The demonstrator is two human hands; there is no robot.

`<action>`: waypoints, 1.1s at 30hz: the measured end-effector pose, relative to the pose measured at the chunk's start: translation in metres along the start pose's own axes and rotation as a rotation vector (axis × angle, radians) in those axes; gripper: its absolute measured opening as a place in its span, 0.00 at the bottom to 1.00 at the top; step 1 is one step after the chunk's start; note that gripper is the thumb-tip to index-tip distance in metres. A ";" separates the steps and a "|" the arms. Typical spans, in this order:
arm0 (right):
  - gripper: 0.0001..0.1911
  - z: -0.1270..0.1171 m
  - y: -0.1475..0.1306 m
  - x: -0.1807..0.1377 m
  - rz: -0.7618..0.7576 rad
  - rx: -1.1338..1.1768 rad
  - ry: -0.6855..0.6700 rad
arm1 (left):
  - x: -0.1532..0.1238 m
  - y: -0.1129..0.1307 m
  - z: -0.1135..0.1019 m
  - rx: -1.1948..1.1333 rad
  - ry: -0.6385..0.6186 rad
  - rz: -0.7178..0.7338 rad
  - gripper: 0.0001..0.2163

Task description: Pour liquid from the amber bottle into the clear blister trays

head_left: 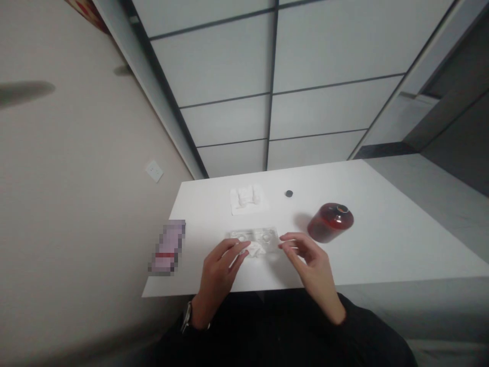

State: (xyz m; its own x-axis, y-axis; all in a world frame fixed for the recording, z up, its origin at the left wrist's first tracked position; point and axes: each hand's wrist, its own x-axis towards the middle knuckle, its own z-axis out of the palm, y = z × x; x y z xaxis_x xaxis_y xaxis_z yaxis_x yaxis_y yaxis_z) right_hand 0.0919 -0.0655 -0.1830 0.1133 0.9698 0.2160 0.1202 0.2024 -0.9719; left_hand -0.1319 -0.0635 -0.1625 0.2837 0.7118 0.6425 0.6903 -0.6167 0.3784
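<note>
My left hand [221, 265] has its thumb and fingers pinched on a small white crumpled piece [255, 248] that looks like tissue or thin film. Under and behind that piece lies a clear plastic tray [272, 235] with round moulded hollows. At the tray's right end is my right hand [308, 259], its fingers curved and the thumb a little apart from them. Nothing shows between those fingertips, and whether they touch the tray's edge I cannot tell.
The white table [382, 239] carries a dark red bottle [329, 223] without a cap at right. Farther back lie a small dark round disc [289, 193] and a white moulded tray [248, 198]. A pixelated pink box-like item [168, 248] is by the left edge, beside the wall.
</note>
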 end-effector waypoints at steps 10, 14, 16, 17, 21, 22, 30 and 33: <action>0.31 0.000 0.057 0.021 -0.126 -0.151 -0.244 | 0.022 -0.011 0.028 0.308 -0.297 0.168 0.13; 0.30 0.001 0.060 0.019 -0.153 -0.146 -0.226 | 0.028 -0.006 0.026 0.319 -0.363 0.257 0.12; 0.30 0.001 0.061 0.019 -0.163 -0.147 -0.217 | 0.031 -0.001 0.022 0.316 -0.383 0.294 0.12; 0.30 0.001 0.061 0.019 -0.169 -0.147 -0.214 | 0.032 0.002 0.020 0.313 -0.394 0.314 0.12; 0.27 0.001 0.063 0.018 -0.197 -0.132 -0.221 | 0.027 0.023 0.013 0.285 -0.421 0.381 0.11; 0.27 0.001 0.063 0.018 -0.200 -0.128 -0.224 | 0.023 0.029 0.011 0.261 -0.419 0.383 0.11; 0.22 -0.001 0.064 0.018 -0.182 -0.097 -0.243 | -0.005 0.032 -0.010 0.162 -0.150 0.162 0.11; 0.19 0.000 0.067 0.018 -0.140 -0.060 -0.230 | 0.006 0.017 -0.018 0.180 -0.054 0.057 0.10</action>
State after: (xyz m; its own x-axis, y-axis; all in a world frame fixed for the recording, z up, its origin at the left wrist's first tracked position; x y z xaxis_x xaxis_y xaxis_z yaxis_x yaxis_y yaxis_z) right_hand 0.1020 -0.0350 -0.2443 -0.1352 0.9396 0.3145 0.1781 0.3352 -0.9251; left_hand -0.1301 -0.0756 -0.1401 0.3574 0.6977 0.6208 0.7785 -0.5898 0.2146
